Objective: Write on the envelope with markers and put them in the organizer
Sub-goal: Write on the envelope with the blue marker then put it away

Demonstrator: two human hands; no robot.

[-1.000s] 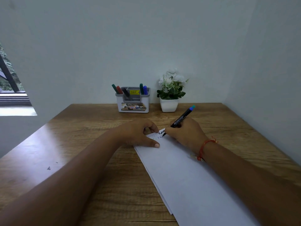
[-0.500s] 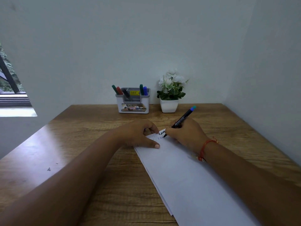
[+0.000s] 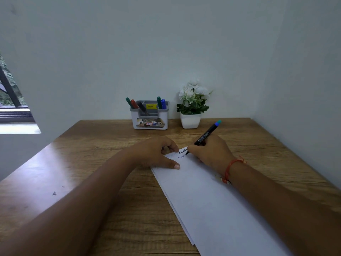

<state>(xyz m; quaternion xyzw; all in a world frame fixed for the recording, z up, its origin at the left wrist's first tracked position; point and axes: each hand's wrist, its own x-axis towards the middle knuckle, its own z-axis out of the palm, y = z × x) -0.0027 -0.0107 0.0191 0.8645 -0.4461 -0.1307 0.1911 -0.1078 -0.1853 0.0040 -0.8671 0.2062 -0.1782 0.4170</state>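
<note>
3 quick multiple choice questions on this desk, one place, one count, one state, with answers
1. Where does the flower pot stand relative to the organizer?
A) to its left
B) to its right
C) in front of it

2. How many markers stand in the organizer?
A) two
B) eight
C) five

3. What is the right hand doing?
A) holding a black marker, tip on the envelope
B) lying flat and empty
C) lifting the pot

Answers:
1 B, the pot stands at the organizer's right, by the wall.
2 C, three lean at its left end and two at its right.
3 A, its fingers pinch the marker beside the writing.
</note>
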